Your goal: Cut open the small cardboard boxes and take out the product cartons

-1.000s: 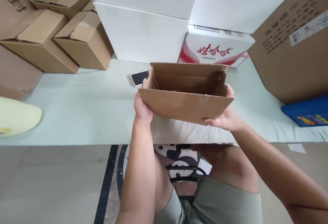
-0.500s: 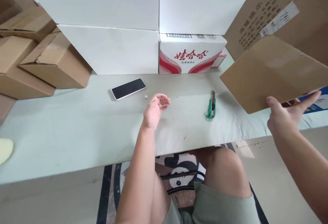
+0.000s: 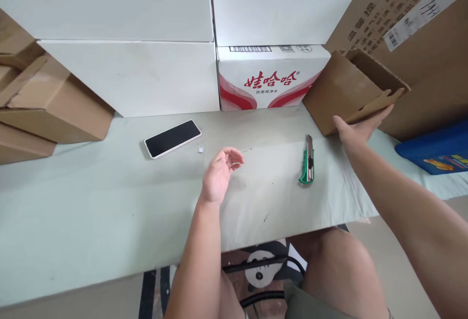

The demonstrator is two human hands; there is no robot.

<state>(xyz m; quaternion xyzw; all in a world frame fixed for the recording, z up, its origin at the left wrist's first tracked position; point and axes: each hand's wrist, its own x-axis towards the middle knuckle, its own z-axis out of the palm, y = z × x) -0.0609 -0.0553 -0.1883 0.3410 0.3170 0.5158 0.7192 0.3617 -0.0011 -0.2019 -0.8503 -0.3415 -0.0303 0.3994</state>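
Observation:
An open-topped brown cardboard box (image 3: 340,90) stands tilted at the right, beside the white carton with red lettering. My right hand (image 3: 360,126) grips its near lower side, thumb on the front face and fingers reaching behind the edge. My left hand (image 3: 221,175) rests over the middle of the table, palm turned inward, fingers loosely bent and holding nothing. Between my two hands lies a green utility knife (image 3: 307,163). A phone (image 3: 173,139) with a dark screen lies left of my left hand, and a tiny white piece (image 3: 200,150) sits near it.
White cartons (image 3: 127,78) form a wall along the back, with a red-printed carton (image 3: 274,80) among them. Brown boxes (image 3: 62,100) are stacked at the left. A large brown carton (image 3: 431,65) and a blue package (image 3: 438,148) stand at the right. The table's cloth (image 3: 91,212) is pale green.
My right hand has brought the cardboard box leftward and back, turning it so its open top shows, against the red-printed carton. My left hand stays nearly where it was.

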